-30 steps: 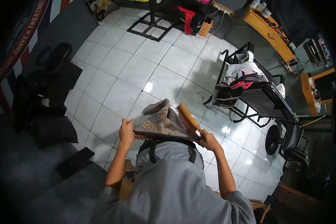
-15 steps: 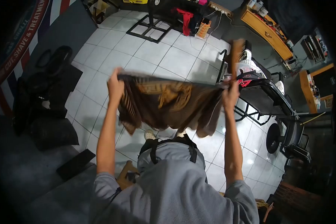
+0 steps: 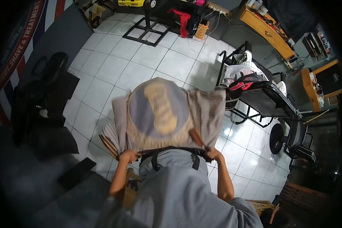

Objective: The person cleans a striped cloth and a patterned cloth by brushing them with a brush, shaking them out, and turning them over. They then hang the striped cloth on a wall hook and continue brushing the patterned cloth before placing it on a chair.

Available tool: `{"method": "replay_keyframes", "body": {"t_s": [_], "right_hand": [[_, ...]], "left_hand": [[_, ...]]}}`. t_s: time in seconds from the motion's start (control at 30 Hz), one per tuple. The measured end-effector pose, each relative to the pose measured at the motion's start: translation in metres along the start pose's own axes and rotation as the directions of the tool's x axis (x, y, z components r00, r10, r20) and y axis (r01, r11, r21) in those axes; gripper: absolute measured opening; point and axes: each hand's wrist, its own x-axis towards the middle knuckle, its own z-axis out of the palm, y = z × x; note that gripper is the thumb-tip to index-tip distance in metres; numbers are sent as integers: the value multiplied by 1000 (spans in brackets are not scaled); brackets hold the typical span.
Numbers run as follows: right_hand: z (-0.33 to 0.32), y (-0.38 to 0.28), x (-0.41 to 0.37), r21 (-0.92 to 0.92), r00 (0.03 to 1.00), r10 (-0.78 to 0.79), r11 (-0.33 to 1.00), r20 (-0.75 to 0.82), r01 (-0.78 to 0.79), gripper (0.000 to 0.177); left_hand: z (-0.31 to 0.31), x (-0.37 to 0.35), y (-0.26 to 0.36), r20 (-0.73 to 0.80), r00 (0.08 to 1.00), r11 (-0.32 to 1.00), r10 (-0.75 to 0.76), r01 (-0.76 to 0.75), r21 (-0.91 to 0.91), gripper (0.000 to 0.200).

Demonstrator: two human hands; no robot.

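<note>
A barber cape (image 3: 211, 114) billows out in front of my body, spread over the floor and blurred by motion. It is beige-grey with stripes at its left side and a large round printed emblem in the middle. My left hand (image 3: 129, 156) is closed on the cape's near left corner at waist height. At the near right corner my right hand (image 3: 214, 154) grips the cape's edge. That same hand also holds a brown wooden-looking brush (image 3: 195, 137), which points up and left across the cloth. Blur hides the brush's exact shape.
A black metal-framed chair (image 3: 264, 100) with clothes and a bag (image 3: 241, 83) stands to the right. A black floor frame (image 3: 146, 36) is ahead. Wooden shelves (image 3: 268, 32) line the right wall. Black padded furniture (image 3: 53, 140) stands left. White tiles (image 3: 102, 62) cover the floor.
Both hands have come down and back from chest height to my waist. The cape has swung from hanging down to billowing outward, and the brush has tipped from upright toward the left.
</note>
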Motion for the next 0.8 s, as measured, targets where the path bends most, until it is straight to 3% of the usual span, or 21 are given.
{"method": "replay_keyframes", "body": {"t_s": [0.03, 0.07, 0.17, 0.23, 0.27, 0.3, 0.33, 0.37, 0.4, 0.43, 0.47, 0.53, 0.63, 0.67, 0.7, 0.73, 0.77, 0.8], "right_hand": [[-9, -42, -38, -23, 963, 176, 984, 202, -175, 37], [9, 5, -29, 32, 992, -51, 998, 116, 47, 41], [13, 6, -46, 546, 996, -3, 837, 84, -43, 44], [5, -3, -52, 753, 983, 86, 633, 165, -182, 44], [5, 3, -49, 658, 975, 82, 725, 208, -201, 45], [7, 12, -41, 553, 964, 83, 805, 251, -213, 46], [11, 20, -31, 437, 952, 88, 873, 293, -216, 47], [25, 22, -19, 444, 969, -93, 896, 229, -19, 49], [24, 13, -18, 328, 971, -5, 942, 237, -75, 49], [13, -10, -22, 206, 969, 83, 969, 233, -133, 49], [6, -22, -24, 83, 961, 170, 978, 217, -191, 49], [13, -12, -4, -96, 988, 141, 986, 57, -135, 45], [19, -14, 19, -239, 979, 20, 968, -205, -70, 36], [14, -13, 28, -257, 956, -11, 964, -294, -68, 32], [5, -25, 38, -276, 926, -42, 959, -374, -68, 29], [-6, -41, 44, -297, 892, -73, 952, -445, -70, 26], [-20, -59, 50, -246, 798, -169, 969, -578, 27, 28], [-39, -78, 54, -219, 690, -230, 970, -686, 106, 30]], "left_hand": [[16, 10, -14, -15, 999, 998, 47, -46, 38, 43], [33, 21, -30, -33, 995, 993, 93, -90, 73, 41], [62, 28, -56, -377, 827, 837, 417, -511, -197, 42], [72, 39, -64, -541, 709, 821, 452, -568, -58, 39], [74, 46, -67, -613, 635, 812, 470, -584, 18, 37], [62, 56, -67, -371, 834, 828, 408, -509, -235, 44], [51, 44, -57, -363, 850, 841, 382, -482, -245, 42], [40, 15, -35, -356, 865, 853, 355, -455, -256, 41], [35, -2, -22, -349, 878, 863, 328, -429, -267, 39], [47, 25, -37, -450, 806, 744, 385, -559, -365, 36], [47, 25, -34, -546, 775, 804, 317, -525, -278, 35], [45, 26, -27, -727, 657, 906, 200, -407, -119, 35], [23, 37, -19, -857, 486, 938, 173, -346, -7, 37], [10, 44, -16, -928, 350, 939, 125, -343, -3, 36], [-13, 38, -6, -975, 210, 941, 71, -338, -5, 39], [-39, 34, -2, -995, 60, 901, 85, -432, 51, 43], [-68, 0, 20, -1000, -20, 864, 23, -502, 30, 50], [-95, -18, 28, -1000, -9, 884, -20, -468, -14, 55]]}}
